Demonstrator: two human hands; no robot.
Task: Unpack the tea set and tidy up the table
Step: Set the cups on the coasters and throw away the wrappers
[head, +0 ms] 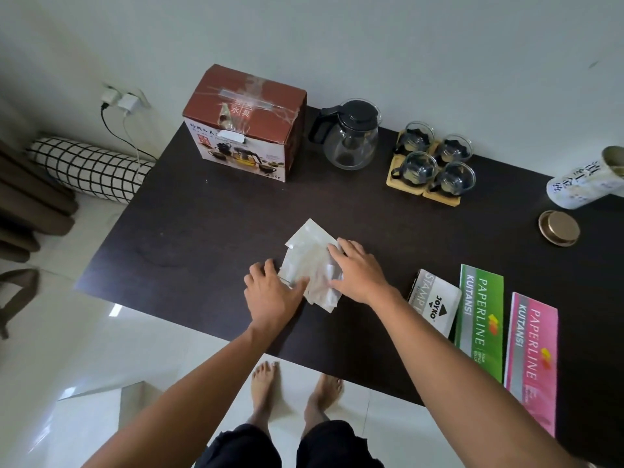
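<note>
Near the table's [189,211] middle, both hands, left [271,295] and right [359,270], press flat-fingered on the wrappers [309,256], seemingly thin, light, limp plastic, best gathered by their edges.

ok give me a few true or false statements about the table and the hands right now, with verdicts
1. Both hands, left hand and right hand, rest on the white wrappers. True.
2. The glass teapot lies on its side. False: it stands upright beside the tea set box.
3. Four glass cups sit on wooden coasters. True.
4. The round gold lid is on the white tin. False: it lies on the table, apart from the tin.
5. The pink receipt book lies left of the green receipt book. False: it lies to the right.
</note>
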